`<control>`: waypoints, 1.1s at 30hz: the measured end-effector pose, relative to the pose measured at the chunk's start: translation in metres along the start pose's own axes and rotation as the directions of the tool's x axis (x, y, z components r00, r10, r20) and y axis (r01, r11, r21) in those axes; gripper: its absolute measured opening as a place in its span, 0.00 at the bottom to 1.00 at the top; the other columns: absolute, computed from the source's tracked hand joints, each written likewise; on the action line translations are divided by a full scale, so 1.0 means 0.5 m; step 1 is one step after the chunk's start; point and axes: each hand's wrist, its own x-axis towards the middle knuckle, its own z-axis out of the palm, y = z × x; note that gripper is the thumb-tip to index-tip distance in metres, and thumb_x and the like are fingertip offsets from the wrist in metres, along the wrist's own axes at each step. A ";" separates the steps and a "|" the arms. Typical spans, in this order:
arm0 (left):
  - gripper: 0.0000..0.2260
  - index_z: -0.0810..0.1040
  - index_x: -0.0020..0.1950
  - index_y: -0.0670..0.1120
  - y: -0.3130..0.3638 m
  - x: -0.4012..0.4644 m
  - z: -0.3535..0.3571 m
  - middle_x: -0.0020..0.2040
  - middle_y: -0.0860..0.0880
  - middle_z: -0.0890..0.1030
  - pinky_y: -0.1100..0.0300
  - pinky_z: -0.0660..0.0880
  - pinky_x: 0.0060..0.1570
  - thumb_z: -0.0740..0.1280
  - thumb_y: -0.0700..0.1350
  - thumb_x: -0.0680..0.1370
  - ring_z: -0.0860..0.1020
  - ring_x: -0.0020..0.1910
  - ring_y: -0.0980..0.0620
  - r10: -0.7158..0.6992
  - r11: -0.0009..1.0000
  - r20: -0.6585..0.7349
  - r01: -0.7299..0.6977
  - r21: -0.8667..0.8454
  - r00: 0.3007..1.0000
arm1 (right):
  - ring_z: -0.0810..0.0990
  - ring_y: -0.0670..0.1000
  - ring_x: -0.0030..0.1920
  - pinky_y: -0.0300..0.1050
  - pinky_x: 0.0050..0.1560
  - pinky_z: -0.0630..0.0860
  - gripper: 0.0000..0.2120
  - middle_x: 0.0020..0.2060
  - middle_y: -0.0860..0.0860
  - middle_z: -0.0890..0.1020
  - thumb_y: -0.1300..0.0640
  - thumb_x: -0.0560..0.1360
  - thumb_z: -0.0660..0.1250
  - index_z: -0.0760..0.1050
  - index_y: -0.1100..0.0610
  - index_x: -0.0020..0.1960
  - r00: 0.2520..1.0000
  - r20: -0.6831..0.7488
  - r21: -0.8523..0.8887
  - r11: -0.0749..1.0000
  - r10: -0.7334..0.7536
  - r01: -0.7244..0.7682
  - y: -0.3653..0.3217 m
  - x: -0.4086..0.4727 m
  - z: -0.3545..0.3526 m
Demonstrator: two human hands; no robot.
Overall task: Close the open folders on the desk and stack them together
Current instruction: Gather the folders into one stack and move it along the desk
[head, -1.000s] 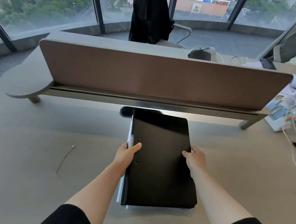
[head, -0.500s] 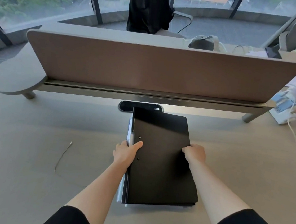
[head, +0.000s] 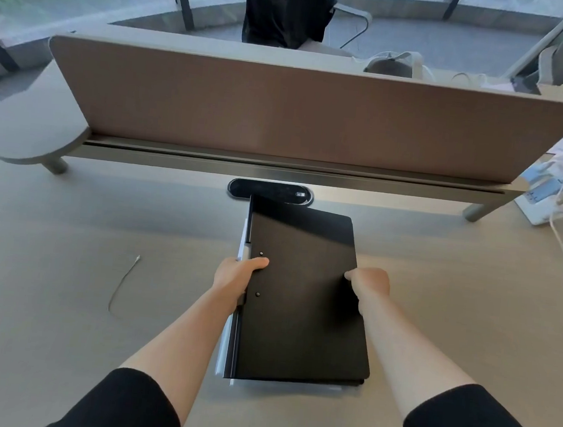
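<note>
A closed black folder lies on top of a stack in the middle of the desk. White and grey folder edges stick out beneath it on the left side. My left hand grips the stack's left spine edge, thumb resting on the black cover. My right hand clasps the right edge of the stack, fingers curled over it. Both hands hold at mid-length of the folders.
A brown divider panel runs across the back of the desk, with a black oval cable port just behind the stack. A loose thin wire lies at the left. Cables, a pen and white devices crowd the right edge.
The view has tilted down a little and the cable port has come into sight. My hands have kept their grip on the stack's edges; the folders have barely shifted.
</note>
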 end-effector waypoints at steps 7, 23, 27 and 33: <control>0.16 0.84 0.51 0.41 -0.002 -0.012 -0.006 0.47 0.43 0.87 0.46 0.84 0.48 0.78 0.50 0.70 0.86 0.44 0.42 -0.071 0.994 0.055 0.075 -0.076 0.996 | 0.80 0.63 0.53 0.55 0.58 0.76 0.10 0.56 0.64 0.80 0.64 0.75 0.69 0.76 0.68 0.55 1.000 0.016 0.065 0.998 0.023 -0.024 0.010 -0.014 -0.004; 0.33 0.68 0.64 0.44 -0.053 -0.049 -0.052 0.56 0.43 0.81 0.50 0.80 0.44 0.72 0.64 0.71 0.82 0.52 0.44 0.008 1.000 0.039 -0.009 0.030 0.999 | 0.79 0.54 0.57 0.48 0.55 0.75 0.12 0.58 0.49 0.81 0.54 0.79 0.62 0.77 0.50 0.60 0.966 0.139 0.057 0.975 -0.219 0.213 0.083 -0.069 0.000; 0.39 0.68 0.66 0.45 -0.058 -0.061 -0.070 0.57 0.44 0.81 0.44 0.80 0.57 0.72 0.68 0.65 0.82 0.54 0.43 0.056 0.998 0.045 -0.057 0.022 0.997 | 0.80 0.52 0.54 0.48 0.52 0.76 0.11 0.57 0.49 0.81 0.53 0.80 0.61 0.74 0.48 0.61 0.937 0.205 0.094 0.959 -0.283 0.269 0.091 -0.094 -0.013; 0.28 0.75 0.64 0.46 -0.048 -0.125 -0.103 0.53 0.44 0.86 0.47 0.83 0.50 0.73 0.61 0.71 0.86 0.49 0.43 0.100 0.993 0.017 -0.098 -0.071 0.995 | 0.81 0.51 0.57 0.50 0.56 0.78 0.09 0.59 0.49 0.81 0.55 0.81 0.62 0.77 0.44 0.58 0.891 0.295 0.267 0.925 -0.344 0.269 0.088 -0.131 -0.016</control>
